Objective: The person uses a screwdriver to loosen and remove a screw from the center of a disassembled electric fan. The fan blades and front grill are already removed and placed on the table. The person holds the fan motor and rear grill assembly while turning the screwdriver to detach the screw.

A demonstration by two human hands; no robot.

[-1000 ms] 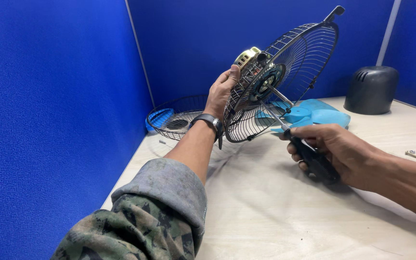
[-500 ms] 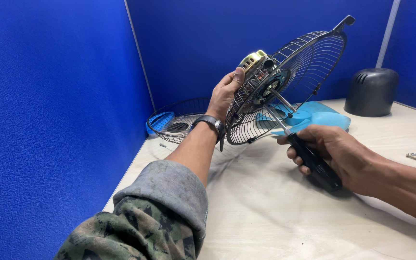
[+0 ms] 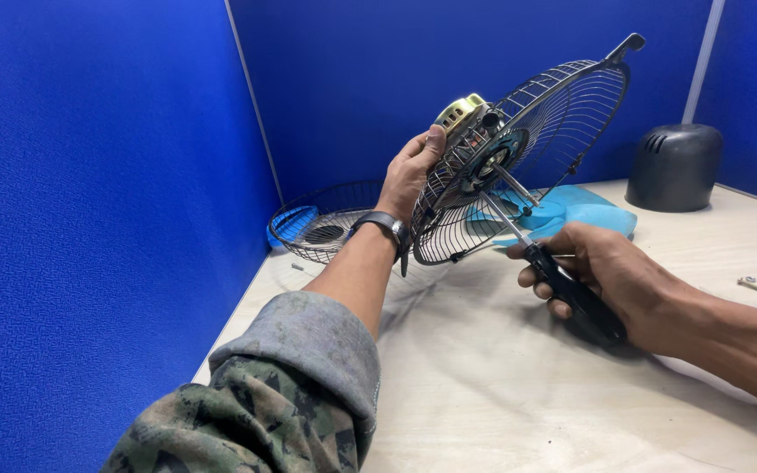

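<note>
My left hand grips the back of a fan motor with a black wire guard fixed to it, holding the assembly tilted above the table. My right hand is closed around the black handle of a screwdriver. Its shaft points up and left, with the tip against the motor hub inside the guard. A watch sits on my left wrist, and a camouflage sleeve covers that arm.
A second wire guard with a blue rim lies at the table's back left. Blue fan blades lie behind the held guard. A dark motor cover stands at the back right. Small screws lie on the wooden table. Blue partitions surround.
The guard and motor have tilted slightly up and right. My right hand with the screwdriver has stayed near the hub, shifting a little.
</note>
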